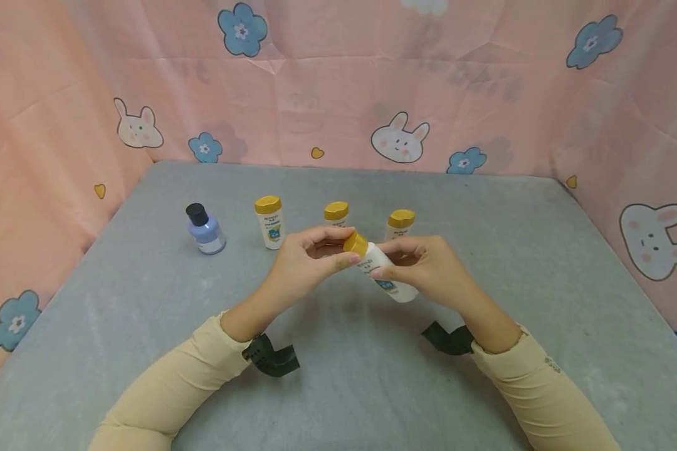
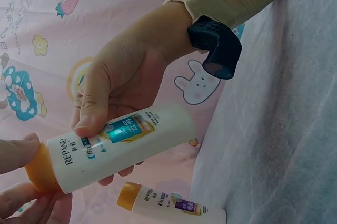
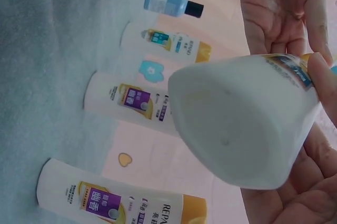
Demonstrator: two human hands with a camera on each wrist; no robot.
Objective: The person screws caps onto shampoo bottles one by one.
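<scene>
A white shampoo bottle (image 1: 402,289) with a gold cap (image 1: 356,244) is held tilted above the table, its cap up toward the left. My left hand (image 1: 307,258) pinches the cap between thumb and fingers. Around the bottle's body curl the thumb and fingers of my right hand (image 1: 437,266). In the left wrist view the bottle's front label (image 2: 129,129) shows a blue-green patch. The right wrist view looks at the bottle's rounded base (image 3: 231,129), which hides much of the grip.
Behind the hands stand a gold-capped bottle (image 1: 271,222), a second such bottle (image 1: 336,213) and a third (image 1: 400,220), the latter two partly hidden. A blue bottle (image 1: 207,233) with a black cap stands at the left. A pink patterned curtain (image 1: 316,94) borders the grey table (image 1: 146,300).
</scene>
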